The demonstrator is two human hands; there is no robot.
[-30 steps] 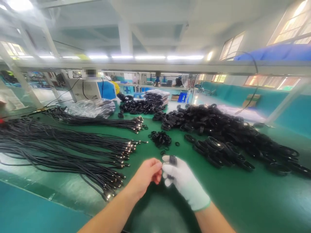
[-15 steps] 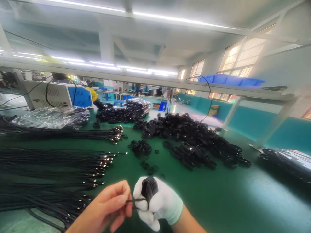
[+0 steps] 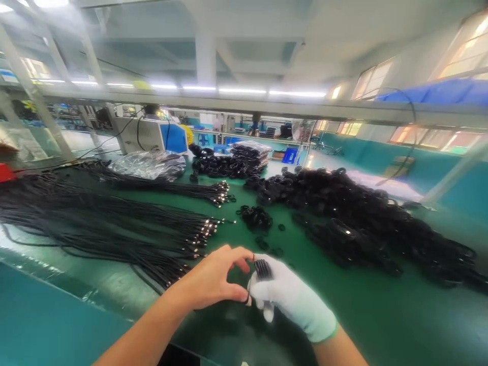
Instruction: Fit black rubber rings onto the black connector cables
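Observation:
My right hand [image 3: 290, 290], in a white glove, is closed around a small coil of black cable [image 3: 264, 269]. Bare and to the left of it, my left hand [image 3: 224, 277] has thumb and forefinger spread, a thin black band [image 3: 247, 296] hooked at their tips against the coil's near side. Part of the band is hidden by fingers and glove. Beyond both hands lies a little heap of small black rings [image 3: 256, 217], with a few loose ones beside it. Long black cables [image 3: 152, 218] with shiny metal ends stretch out to the left.
A large pile of coiled black cables [image 3: 343, 213] covers the right side of the green tabletop [image 3: 343, 315]. Clear plastic wrap [image 3: 152, 165] and a grey-and-blue machine [image 3: 152, 134] stand at back left. A shelf beam [image 3: 236, 104] crosses above the bench.
My view has swung left. My left fingers have gone from pinching a stretched thin black strip to spreading apart at the coil. The right hand still grips the coil.

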